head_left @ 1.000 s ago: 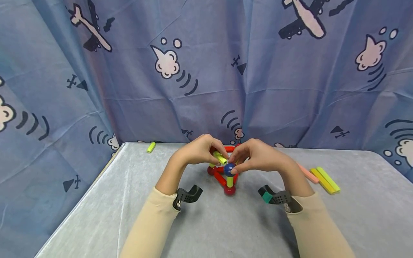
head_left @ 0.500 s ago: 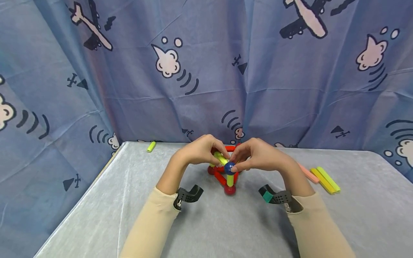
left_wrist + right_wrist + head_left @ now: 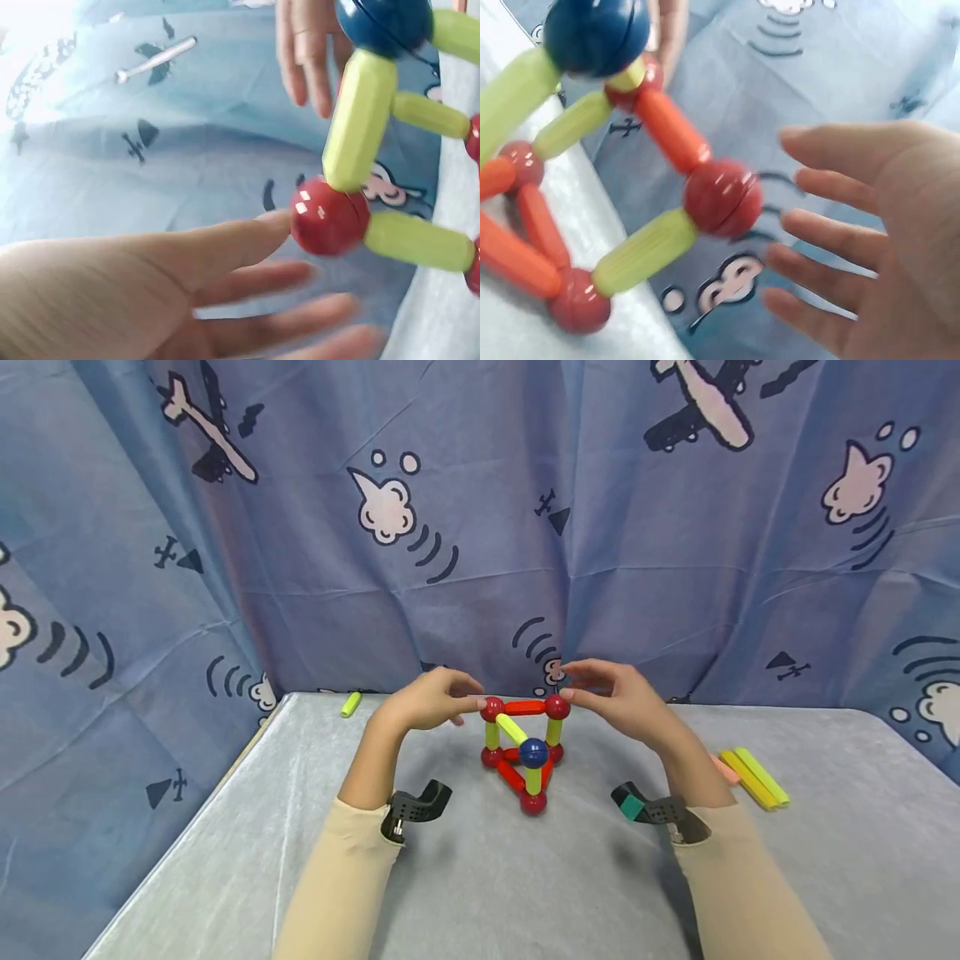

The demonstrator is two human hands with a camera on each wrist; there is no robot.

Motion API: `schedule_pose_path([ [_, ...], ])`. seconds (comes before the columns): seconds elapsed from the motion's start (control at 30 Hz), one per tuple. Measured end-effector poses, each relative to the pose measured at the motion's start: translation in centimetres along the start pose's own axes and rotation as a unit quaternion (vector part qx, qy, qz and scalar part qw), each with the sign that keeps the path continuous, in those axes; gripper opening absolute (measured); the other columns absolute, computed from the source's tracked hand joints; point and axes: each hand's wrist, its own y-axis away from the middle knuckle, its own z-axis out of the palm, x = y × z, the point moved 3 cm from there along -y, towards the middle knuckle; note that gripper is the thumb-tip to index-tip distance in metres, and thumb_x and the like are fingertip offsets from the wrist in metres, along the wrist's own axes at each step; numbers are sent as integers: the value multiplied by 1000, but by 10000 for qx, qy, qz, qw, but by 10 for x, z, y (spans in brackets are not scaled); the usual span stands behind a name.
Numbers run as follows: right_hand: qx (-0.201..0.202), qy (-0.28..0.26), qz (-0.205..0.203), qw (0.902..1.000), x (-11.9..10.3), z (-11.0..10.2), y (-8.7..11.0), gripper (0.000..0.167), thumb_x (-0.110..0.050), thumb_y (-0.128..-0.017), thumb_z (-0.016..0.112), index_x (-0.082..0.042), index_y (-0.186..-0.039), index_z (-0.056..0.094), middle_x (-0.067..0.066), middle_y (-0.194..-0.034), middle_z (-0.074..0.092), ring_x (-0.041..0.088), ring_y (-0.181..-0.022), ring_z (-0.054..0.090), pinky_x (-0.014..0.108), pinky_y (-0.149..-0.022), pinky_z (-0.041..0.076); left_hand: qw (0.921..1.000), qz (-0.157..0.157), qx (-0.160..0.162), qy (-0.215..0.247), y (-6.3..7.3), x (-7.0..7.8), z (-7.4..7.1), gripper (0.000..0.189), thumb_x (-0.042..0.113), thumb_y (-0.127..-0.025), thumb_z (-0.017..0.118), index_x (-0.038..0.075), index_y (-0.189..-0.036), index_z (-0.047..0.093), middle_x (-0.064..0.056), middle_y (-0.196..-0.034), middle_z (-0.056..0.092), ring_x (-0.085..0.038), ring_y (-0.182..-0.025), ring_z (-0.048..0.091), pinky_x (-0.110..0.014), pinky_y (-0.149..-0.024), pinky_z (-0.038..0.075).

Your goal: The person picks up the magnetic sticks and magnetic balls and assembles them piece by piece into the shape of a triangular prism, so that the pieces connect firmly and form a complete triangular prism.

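Note:
A small frame of coloured rods and balls stands on the table between my hands. Its base is a triangle of red rods (image 3: 511,776) with red balls (image 3: 533,802); yellow-green uprights (image 3: 492,735) rise from it. On top sit a blue ball (image 3: 533,752) at the front and two red balls behind, the back pair joined by a red rod (image 3: 524,707). A yellow-green rod (image 3: 360,120) links the blue ball to the top left red ball (image 3: 330,216). My left hand (image 3: 435,700) has its thumb tip right at that ball. Beside the top right ball (image 3: 724,198), my right hand (image 3: 618,697) has its fingers spread, holding nothing.
On the right of the table lie an orange stick (image 3: 724,769), a yellow stick (image 3: 749,781) and a yellow-green stick (image 3: 762,776). A short yellow-green rod (image 3: 351,704) lies at the back left. A blue patterned curtain (image 3: 480,527) hangs behind the table (image 3: 337,827).
The yellow-green rod in my left hand met the blue ball, which my right fingers held. Both hands have let go and moved apart, left and right, to the back top balls.

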Motion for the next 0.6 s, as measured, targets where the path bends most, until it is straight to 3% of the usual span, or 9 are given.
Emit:
schedule_pose_path([
  [0.1,-618,-276,107,9976,12,9,-2,51,-32,-99,66,-6,-142,57,18,-142,60,35,-121,64,50,-96,57,9957,-621,-521,445,-1,-6,6,52,43,-106,49,5,-139,59,-16,-118,74,-25,-93,77,-48,-99,55],
  [0.17,-805,-464,172,9955,17,14,-3,50,-32,-98,66,-5,-140,58,18,-137,64,33,-117,66,49,-91,59,9905,-862,-573,907,-2,-7,10,58,48,-106,45,3,-142,55,-19,-111,76,-27,-91,78,-49,-100,55],
  [0.23,-865,-593,214,9943,20,16,-5,50,-33,-98,67,-5,-137,60,19,-132,66,31,-113,67,49,-88,61,9860,-1012,-388,1267,-4,-6,12,62,51,-105,45,3,-144,53,-19,-106,77,-28,-92,78,-50,-101,55],
  [0.37,-758,-568,441,9945,21,12,-7,47,-36,-96,69,-6,-132,63,17,-127,68,30,-110,67,48,-85,62,9806,-1071,51,1638,-8,-2,17,61,48,-104,50,3,-146,50,-20,-112,76,-32,-102,75,-50,-102,55],
  [0.6,-727,-137,977,9925,17,2,-3,58,-46,-89,76,-7,-129,64,14,-109,73,34,-103,69,46,-83,62,9764,-584,607,1986,-26,9,38,61,49,-103,52,12,-151,43,-13,-142,61,-29,-120,67,-46,-100,56],
])
